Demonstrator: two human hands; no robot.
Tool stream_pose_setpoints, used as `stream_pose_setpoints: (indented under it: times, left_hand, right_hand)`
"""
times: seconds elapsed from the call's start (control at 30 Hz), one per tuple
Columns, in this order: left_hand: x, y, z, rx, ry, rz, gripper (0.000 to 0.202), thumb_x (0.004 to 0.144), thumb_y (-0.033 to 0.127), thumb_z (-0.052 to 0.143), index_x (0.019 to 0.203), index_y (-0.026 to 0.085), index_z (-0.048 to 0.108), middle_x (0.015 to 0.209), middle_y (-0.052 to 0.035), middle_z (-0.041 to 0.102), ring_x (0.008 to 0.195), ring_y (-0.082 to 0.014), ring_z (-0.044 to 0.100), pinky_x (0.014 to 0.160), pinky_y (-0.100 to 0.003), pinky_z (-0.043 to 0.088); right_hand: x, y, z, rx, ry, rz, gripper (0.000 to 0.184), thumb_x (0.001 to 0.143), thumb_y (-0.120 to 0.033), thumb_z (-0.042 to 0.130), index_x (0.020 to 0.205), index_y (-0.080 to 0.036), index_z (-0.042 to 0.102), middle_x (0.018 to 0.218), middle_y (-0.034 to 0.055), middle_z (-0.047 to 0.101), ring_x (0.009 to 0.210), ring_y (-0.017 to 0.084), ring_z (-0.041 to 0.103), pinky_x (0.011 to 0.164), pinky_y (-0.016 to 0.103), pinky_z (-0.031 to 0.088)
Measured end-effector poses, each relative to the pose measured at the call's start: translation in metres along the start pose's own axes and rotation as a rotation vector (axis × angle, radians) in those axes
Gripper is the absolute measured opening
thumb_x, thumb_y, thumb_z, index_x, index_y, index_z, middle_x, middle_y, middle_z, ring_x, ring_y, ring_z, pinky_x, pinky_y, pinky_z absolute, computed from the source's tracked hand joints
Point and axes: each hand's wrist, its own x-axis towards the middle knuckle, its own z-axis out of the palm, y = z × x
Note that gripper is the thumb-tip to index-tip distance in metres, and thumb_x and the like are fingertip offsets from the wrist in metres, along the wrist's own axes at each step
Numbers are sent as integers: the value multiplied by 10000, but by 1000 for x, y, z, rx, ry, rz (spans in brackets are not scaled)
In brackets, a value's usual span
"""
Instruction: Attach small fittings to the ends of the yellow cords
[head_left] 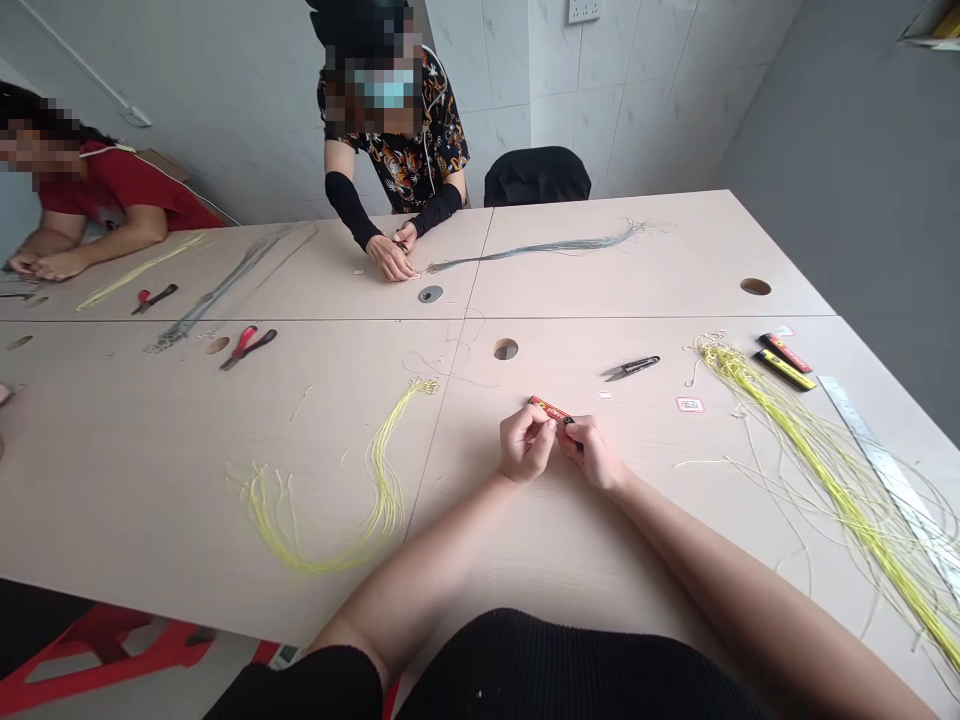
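My left hand (527, 443) and my right hand (592, 453) meet above the pale wooden table (465, 560), pinching a small red printed packet (550, 409) between their fingertips. Its far end is partly hidden by my fingers. To the right of my hands lie black-handled thread snips (630, 368) and a small paper label (690, 404). A large bundle of yellow cords (817, 450) spreads across the right side, and a looser yellow cord bundle (345, 510) curves to my left.
A metal ruler (892, 480) and two boxes (784, 360) sit at right. Grey cords (540, 250) and red-handled pliers (247, 347) lie farther off. A co-worker's hands (394, 255) work across the table; another person's hands (45, 265) rest at left. The table has round holes (505, 349).
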Motion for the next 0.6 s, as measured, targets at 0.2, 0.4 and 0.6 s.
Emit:
stream_pose_setpoints:
  times: [0.2,0.4,0.6]
  left_hand:
    - [1,2,0,-21,1,10,385,875,419,532,606,183,392,499,53,353,442,-66,287,453,-229,247]
    - [2,4,0,0,-8,19,380,884,410,520,608,181,395,503,51,360,444,-63,289,451,-228,251]
    - [2,3,0,15,-11,-16,426,872,466,525,589,184,379,484,53,337,451,-69,292,462,-234,260]
  right_hand:
    - [-2,-12,6,-102,44,-26,453,856,-434,404,486,-236,234,478,5,245,506,138,222,461,308,184]
    - [-3,-12,6,-124,21,-57,442,870,-416,365,502,-239,196,496,7,217,522,146,195,478,318,191]
    - [-2,-12,7,-117,41,-32,486,873,-495,387,499,-239,213,493,10,228,518,150,209,468,317,182]
